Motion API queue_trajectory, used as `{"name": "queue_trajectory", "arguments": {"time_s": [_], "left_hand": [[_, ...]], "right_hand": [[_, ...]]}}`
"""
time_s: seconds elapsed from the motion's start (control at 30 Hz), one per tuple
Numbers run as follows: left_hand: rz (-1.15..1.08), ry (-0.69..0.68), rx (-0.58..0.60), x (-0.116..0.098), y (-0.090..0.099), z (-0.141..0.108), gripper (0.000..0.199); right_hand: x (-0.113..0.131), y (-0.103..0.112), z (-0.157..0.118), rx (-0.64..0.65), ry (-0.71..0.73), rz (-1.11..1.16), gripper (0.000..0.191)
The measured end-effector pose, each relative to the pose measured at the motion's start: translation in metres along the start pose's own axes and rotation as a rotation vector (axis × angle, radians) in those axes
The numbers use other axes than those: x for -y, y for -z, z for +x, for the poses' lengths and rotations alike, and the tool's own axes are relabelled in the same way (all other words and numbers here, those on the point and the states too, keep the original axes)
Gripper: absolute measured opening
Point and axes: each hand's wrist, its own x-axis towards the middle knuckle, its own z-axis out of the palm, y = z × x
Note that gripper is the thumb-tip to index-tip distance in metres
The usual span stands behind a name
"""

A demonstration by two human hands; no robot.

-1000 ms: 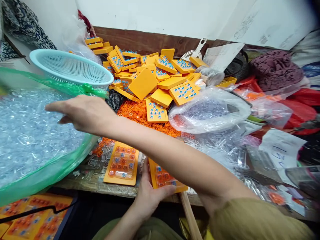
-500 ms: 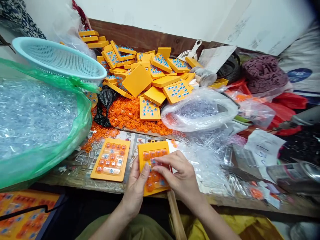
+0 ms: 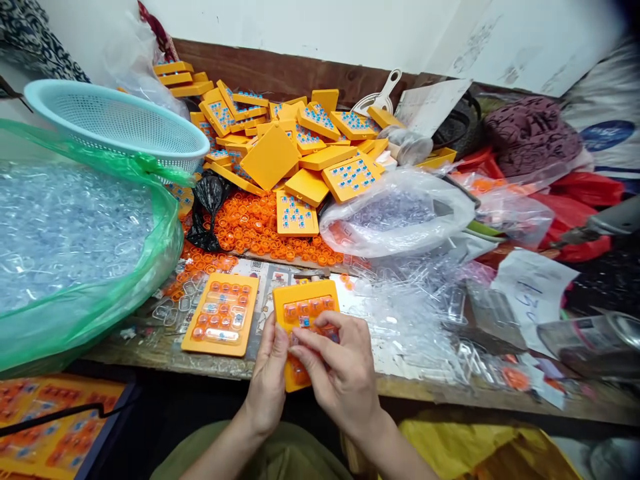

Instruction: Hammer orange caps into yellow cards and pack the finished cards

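Note:
My left hand (image 3: 267, 377) grips the left side of a yellow panel (image 3: 281, 300) with rows of orange, clear-topped round pieces, tilted up at the table's front edge. Over the middle of this panel, the fingers of my right hand (image 3: 345, 363) are pinched together and press at its pieces. What sits between those fingertips, if anything, is too small to make out, and the hand hides the panel's lower right. To the left lies a second yellow panel (image 3: 193, 343), its orange pieces and one long clear piece in place.
Behind are loose orange rings (image 3: 245, 223) and a heap of yellow panels (image 3: 270, 160). A green bag (image 3: 167, 220) of clear parts and a blue basket (image 3: 120, 123) stand left. A white bag (image 3: 345, 243) and clear plastic pieces (image 3: 415, 320) lie right; finished-looking panels (image 3: 55, 427) sit lower left.
My right hand has moved left and slightly down across the panel, its fingertips now nearer my left thumb. My left hand keeps its hold.

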Motion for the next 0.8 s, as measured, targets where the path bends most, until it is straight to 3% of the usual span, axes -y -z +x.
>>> {"name": "queue_trajectory", "arguments": {"time_s": [0.07, 0.13, 0.23, 0.33, 0.43, 0.5, 0.6, 0.7, 0.73, 0.8], "left_hand": [[0.018, -0.024, 0.002, 0.002, 0.002, 0.001, 0.065], [0.037, -0.06, 0.022, 0.004, 0.003, 0.001, 0.059], [0.076, -0.093, 0.059, 0.007, 0.003, 0.0, 0.051], [0.145, -0.127, 0.038, 0.007, 0.001, -0.001, 0.05], [0.213, -0.148, -0.013, 0.005, -0.002, -0.002, 0.052], [0.218, -0.142, -0.034, 0.003, -0.003, -0.001, 0.052], [0.154, -0.109, -0.042, 0.0, -0.006, 0.0, 0.052], [0.061, -0.035, -0.057, -0.004, -0.01, 0.002, 0.053], [0.033, -0.01, -0.076, -0.006, -0.012, 0.003, 0.054], [-0.012, 0.028, -0.122, -0.009, -0.015, 0.003, 0.055]], "right_hand": [[-0.001, -0.006, -0.006, -0.044, -0.094, -0.046, 0.024], [-0.004, -0.008, -0.01, -0.072, -0.24, -0.03, 0.049], [-0.009, -0.008, -0.008, 0.02, -0.475, 0.196, 0.085], [-0.01, -0.007, 0.001, 0.113, -0.656, 0.508, 0.095], [-0.007, -0.013, 0.006, 0.027, -0.719, 0.687, 0.098], [-0.006, -0.016, 0.006, -0.017, -0.705, 0.683, 0.096], [-0.015, -0.011, 0.011, 0.092, -0.602, 0.506, 0.086], [-0.044, 0.007, 0.027, 0.26, -0.42, 0.036, 0.057], [-0.057, 0.014, 0.035, 0.274, -0.355, -0.195, 0.043], [-0.084, 0.025, 0.051, 0.25, -0.339, -0.409, 0.027]]}}
